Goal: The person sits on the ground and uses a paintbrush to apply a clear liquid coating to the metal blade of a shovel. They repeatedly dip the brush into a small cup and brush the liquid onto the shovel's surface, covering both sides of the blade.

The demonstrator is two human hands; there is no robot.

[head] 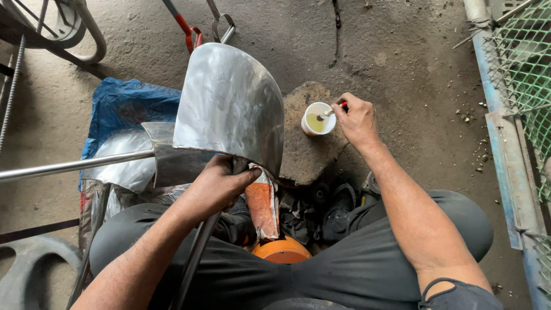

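The person sat on a rough concrete floor (pixel 402 51), hemmed in on the right by a blue rail (pixel 498 126) with green mesh (pixel 528 63), and on the left by a blue sheet (pixel 123 106) and a second shovel (pixel 155 152) lying there. Open floor lay ahead, past a flat stone (pixel 304 155).

The left hand (pixel 215 186) was clenched around the neck of a shovel (pixel 229 106), just under the blade. The blade was bare, bright steel, curved and scuffed, its edge uppermost and its back toward the camera. Its long axis ran from the lap up and away, the shaft (pixel 192 264) slanting down to the lower left between the knees.

The right hand (pixel 357 121) pinched a small red-handled brush (pixel 333 112), its tip dipped in a white cup (pixel 317 119) of yellowish liquid. The cup stood on the stone, just right of the blade and apart from it. An orange round thing (pixel 281 251) sat near the lap.
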